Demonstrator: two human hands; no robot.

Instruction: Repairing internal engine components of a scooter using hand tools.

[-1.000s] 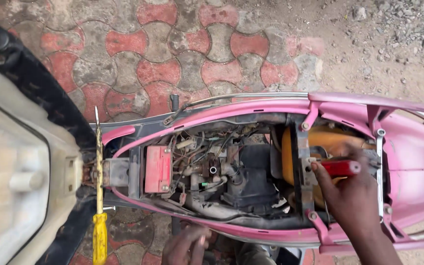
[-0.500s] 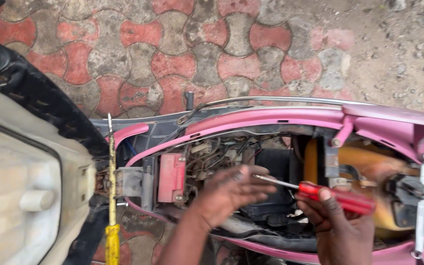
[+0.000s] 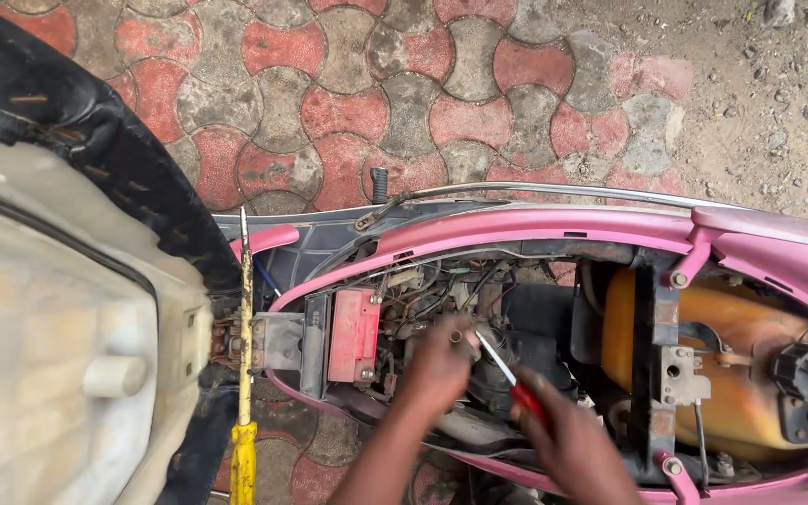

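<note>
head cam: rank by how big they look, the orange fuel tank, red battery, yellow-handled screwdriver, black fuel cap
1. orange fuel tank
2. red battery
3. yellow-handled screwdriver, longer than the battery but very thin, so unsure
4. black fuel cap

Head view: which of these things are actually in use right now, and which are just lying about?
In use:
- red-handled screwdriver, held in the right hand
- small engine part at the screwdriver tip, steadied by the left hand

Lying about:
- yellow-handled screwdriver, resting untouched beside the seat
- red battery
- orange fuel tank

Battery (image 3: 353,334) left of fuel tank (image 3: 731,374), inside scooter frame (image 3: 554,229).
</note>
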